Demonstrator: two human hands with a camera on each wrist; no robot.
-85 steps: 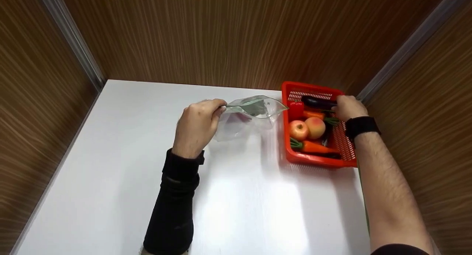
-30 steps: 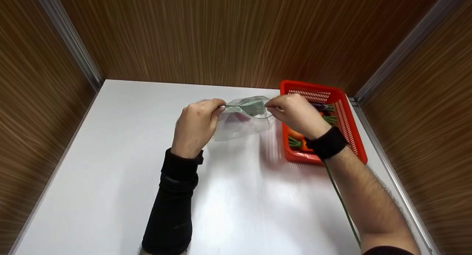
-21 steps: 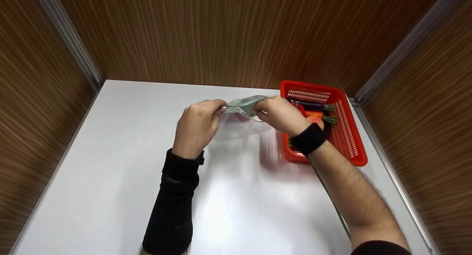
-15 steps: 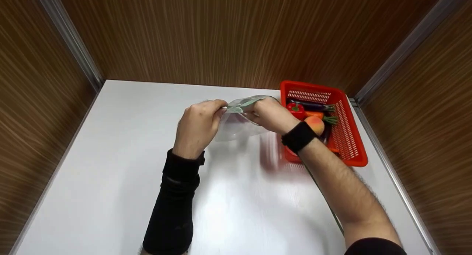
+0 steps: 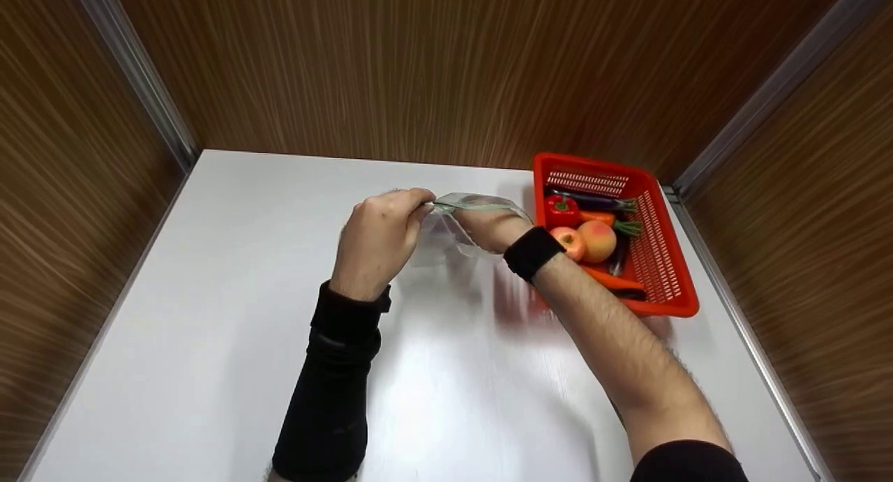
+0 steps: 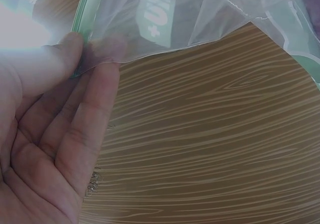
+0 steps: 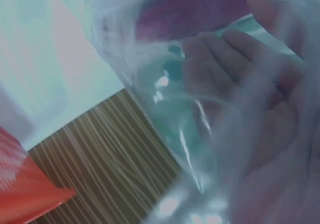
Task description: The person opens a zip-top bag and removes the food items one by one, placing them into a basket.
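Now, at a white tabletop point(image 5: 230, 307) walled in by brown wood-grain panels point(image 5: 432, 70), my left hand point(image 5: 377, 239) pinches the green-edged rim of a clear plastic zip bag point(image 5: 455, 232) between thumb and fingers and holds it up off the table, the black sleeve point(image 5: 335, 384) of that arm running back toward me. My right hand point(image 5: 488, 227), a black band point(image 5: 531, 252) on its wrist, is pushed into the mouth of the bag, the film draped over the fingers. Seen from the right wrist, my fingers point(image 7: 235, 79) lie loosely bent inside the cloudy plastic, and a dark purple object point(image 7: 200, 14) shows just beyond the fingertips; whether the fingers are gripping it I cannot tell through the blur. From the left wrist, my thumb point(image 6: 50, 69) and forefinger press the bag's corner between them, and a white printed label point(image 6: 157, 9) shows on the film above. Just to the right of the bag sits a red perforated plastic basket point(image 5: 663, 224), near the table's far right corner. Inside it lie a red bell pepper point(image 5: 561, 208), a red apple point(image 5: 571, 241) touching a peach-coloured fruit point(image 5: 597, 239), a dark purple aubergine point(image 5: 593, 200) along the far side, and an orange carrot point(image 5: 614, 280) at the near side. My right forearm crosses in front of the basket's near left corner.
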